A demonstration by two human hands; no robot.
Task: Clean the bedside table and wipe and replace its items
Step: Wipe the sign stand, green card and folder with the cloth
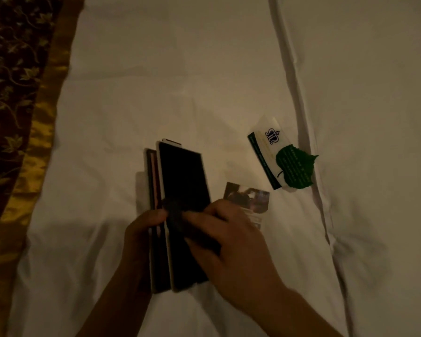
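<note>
Two hands on a bed: left hand (141,229) grips dark folders (180,190); right hand (229,244) pinches a cloth (174,215) (dark) between its fingers.

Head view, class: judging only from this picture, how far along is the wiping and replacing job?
Done: items lie off the table on the white sheet. In hand: left hand steadies the dark folder; right hand rubs it with a dark cloth. Left: leaf card and photo card, untouched.

Single head-worn view, looking steeply down from close above onto a white bedsheet (204,81); patterned bed runner (15,93) at left, forearms entering from the near edge.
</note>
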